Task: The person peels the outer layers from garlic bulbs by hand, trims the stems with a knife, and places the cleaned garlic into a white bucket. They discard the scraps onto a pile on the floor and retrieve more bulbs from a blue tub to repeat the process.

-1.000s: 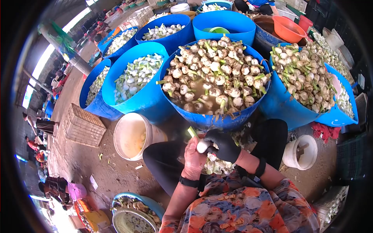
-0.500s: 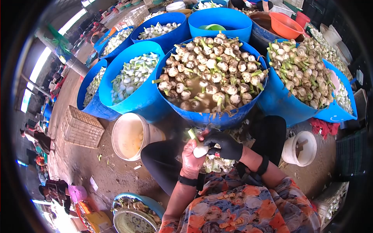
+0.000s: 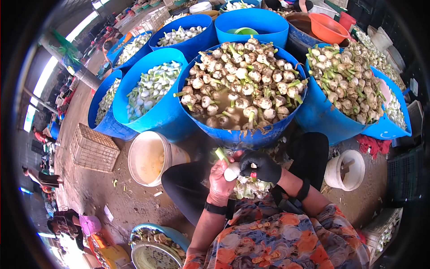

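My bare left hand (image 3: 219,178) is closed around a white garlic bulb (image 3: 231,171) whose cut green stem (image 3: 221,154) sticks up past the thumb. Against the bulb's right side is my right hand (image 3: 260,166), in a black glove, with its fingers curled into a fist. A small tool with a red part (image 3: 253,173) shows in the right fist; its blade or tip is hidden. Pale peelings (image 3: 251,188) lie in my lap below both hands. Straight ahead stands a blue tub (image 3: 237,138) heaped with unpeeled, muddy garlic bulbs (image 3: 251,76) in brown water.
A tub of clean white bulbs (image 3: 150,92) stands ahead left; a heaped tub (image 3: 347,85) is ahead right. White buckets flank my knees, left (image 3: 148,157) and right (image 3: 332,172). A woven crate (image 3: 94,148) stands far left. A basin (image 3: 156,256) lies at lower left. People work along the left.
The gloved right hand has turned slightly on the bulb, so the red part shows more clearly. My left hand still holds the bulb in nearly the same place.
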Tool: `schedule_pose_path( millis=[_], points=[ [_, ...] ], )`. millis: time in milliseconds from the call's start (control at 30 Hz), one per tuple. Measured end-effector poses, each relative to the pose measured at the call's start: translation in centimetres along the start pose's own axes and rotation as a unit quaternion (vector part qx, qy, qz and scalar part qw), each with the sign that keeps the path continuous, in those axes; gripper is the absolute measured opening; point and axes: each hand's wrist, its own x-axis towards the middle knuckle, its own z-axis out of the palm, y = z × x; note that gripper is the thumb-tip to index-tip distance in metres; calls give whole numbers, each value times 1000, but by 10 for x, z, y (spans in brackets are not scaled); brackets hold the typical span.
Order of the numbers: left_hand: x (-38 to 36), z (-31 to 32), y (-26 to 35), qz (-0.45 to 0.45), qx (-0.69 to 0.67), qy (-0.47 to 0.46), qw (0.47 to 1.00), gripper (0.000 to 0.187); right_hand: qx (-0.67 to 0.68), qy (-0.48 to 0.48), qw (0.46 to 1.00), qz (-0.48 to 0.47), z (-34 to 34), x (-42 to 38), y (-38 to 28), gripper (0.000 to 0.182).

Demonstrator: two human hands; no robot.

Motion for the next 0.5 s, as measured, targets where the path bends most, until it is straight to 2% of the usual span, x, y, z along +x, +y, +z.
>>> schedule_pose_path(
  millis=[100,167,300,333,400,467,500],
  points=[
    [1,6,2,41,30,-4,999,26,-7,45,998,49,-1,-3,-3,20],
    [2,5,0,59,27,-4,998,26,68,109,970,207,-2,-7,-4,16],
    [2,6,2,67,3,-25,997,26,114,153,955,226,0,-12,7,13],
    [3,6,2,66,3,-26,997,26,161,171,941,245,1,-13,8,13],
    [4,5,0,57,-60,-10,997,25,207,188,923,263,1,-11,5,12],
    [4,3,0,33,-112,17,993,25,244,141,942,183,-1,-8,-6,12],
    [3,3,0,9,-163,43,986,25,244,141,942,183,-1,-9,-7,12]
  ],
)
